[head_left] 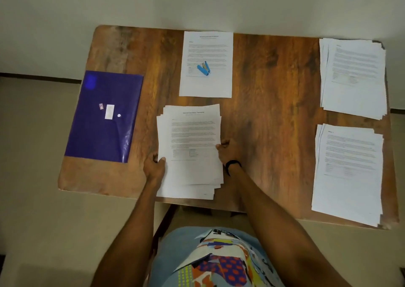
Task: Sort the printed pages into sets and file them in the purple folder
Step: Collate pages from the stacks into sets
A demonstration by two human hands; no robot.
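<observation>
We gripped the middle stack of pages at both sides; our left hand and right hand had fingers curled on its edges.

Wooden table, scuffed at the corners. At nine o'clock a purple folder; at twelve a printed sheet; at six a fanned stack reaching the near edge. At two o'clock a loose stack, at four another pile.

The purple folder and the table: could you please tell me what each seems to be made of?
The folder looks like thin glossy plastic: light glints off creases near its lower corner. The table looks like wood or wood-look laminate, matt, with brown grain and worn pale edges; which, I cannot tell.
</observation>
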